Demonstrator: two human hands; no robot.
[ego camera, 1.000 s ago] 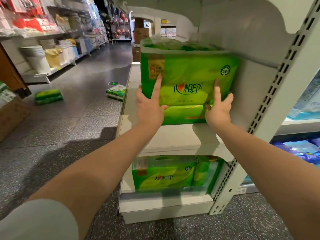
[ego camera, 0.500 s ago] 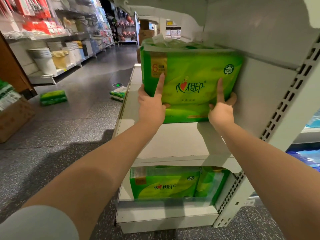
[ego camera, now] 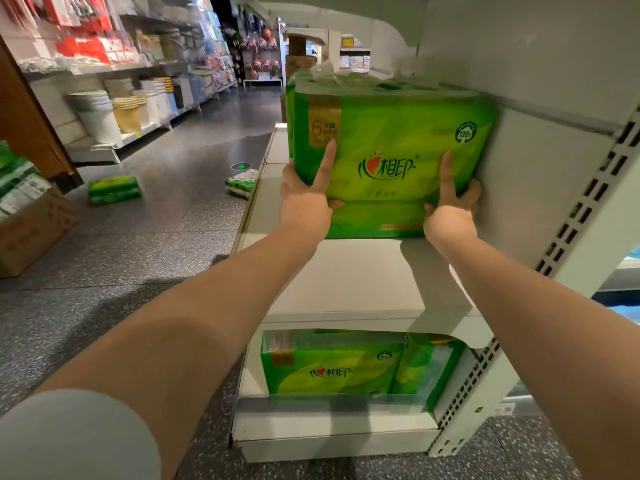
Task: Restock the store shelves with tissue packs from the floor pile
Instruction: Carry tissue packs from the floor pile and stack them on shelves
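White store shelves and speckled floor, with green tissue packs on both.

Upper shelf: white, bare at the front, bearing one large green tissue pack upright at the back against the right wall. Lower shelf: two more green packs side by side behind a clear front strip. Floor: dark and speckled, carrying a flat green pack lying alone, a green-and-white pack just beside the shelf edge, and a cardboard box at far left.
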